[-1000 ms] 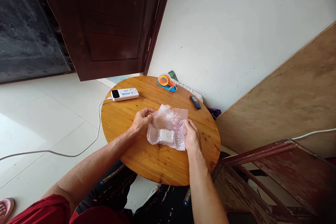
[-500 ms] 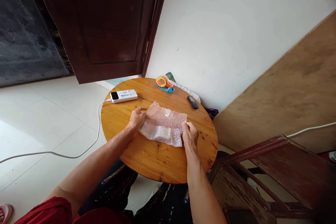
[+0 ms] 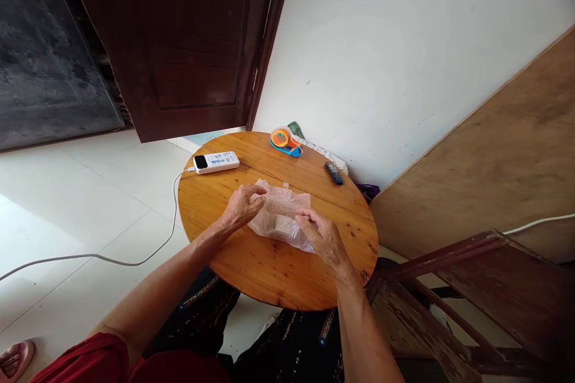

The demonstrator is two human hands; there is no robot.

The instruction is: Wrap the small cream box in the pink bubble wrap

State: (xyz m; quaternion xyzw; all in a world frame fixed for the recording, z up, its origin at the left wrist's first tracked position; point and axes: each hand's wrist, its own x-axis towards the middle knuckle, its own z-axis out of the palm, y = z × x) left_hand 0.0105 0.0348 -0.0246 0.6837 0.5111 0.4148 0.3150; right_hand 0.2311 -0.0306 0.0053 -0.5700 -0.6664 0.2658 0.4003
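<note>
A sheet of pinkish, clear bubble wrap (image 3: 281,198) lies across the middle of the round wooden table. Through its near layer shows a pale, flat rectangular item (image 3: 284,225), too blurred by the plastic to name. At the wrap's left edge, my left hand (image 3: 242,208) has thumb and fingers apart and grips nothing that I can see. My right hand (image 3: 322,238) hovers over the right end, fingers loosely bent and apart, covering part of that edge. A small clear tab (image 3: 286,185) sticks up at the far side of the wrap.
On the round table (image 3: 269,284) are an orange and blue tape dispenser (image 3: 284,140) at the back, a white device (image 3: 216,162) with a cable at the left, and a dark blurred object (image 3: 334,173) at the right. A wooden chair (image 3: 449,299) stands at right.
Both hands have come off the wrap's side edges and moved inward over it. The wrap's far flap now looks folded nearer, its outline shorter. The view has shifted slightly.
</note>
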